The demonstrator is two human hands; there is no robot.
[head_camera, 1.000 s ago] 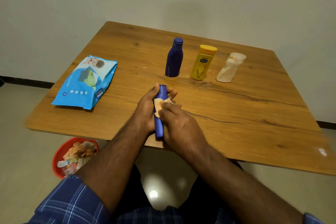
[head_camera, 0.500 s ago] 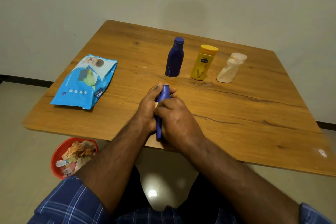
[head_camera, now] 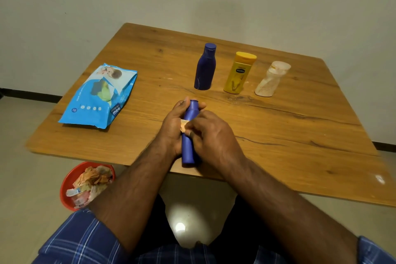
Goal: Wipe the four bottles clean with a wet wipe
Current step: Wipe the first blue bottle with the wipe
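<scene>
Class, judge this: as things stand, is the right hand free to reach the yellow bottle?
Probably not yet: the right hand presses a wipe against the blue bottle. The tabletop path to the yellow bottle looks clear.

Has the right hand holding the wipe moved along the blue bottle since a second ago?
Yes. The right hand with the orange-stained wet wipe slid up toward the cap, then back down the slim blue plastic bottle, which the left hand holds.

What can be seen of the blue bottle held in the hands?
The held bottle is slim, matte blue, plastic-looking, with a narrower neck end pointing away from the person. It is tilted over the table's near edge. The left hand wraps it; the right hand presses a small beige wipe against its middle. No label shows.
</scene>
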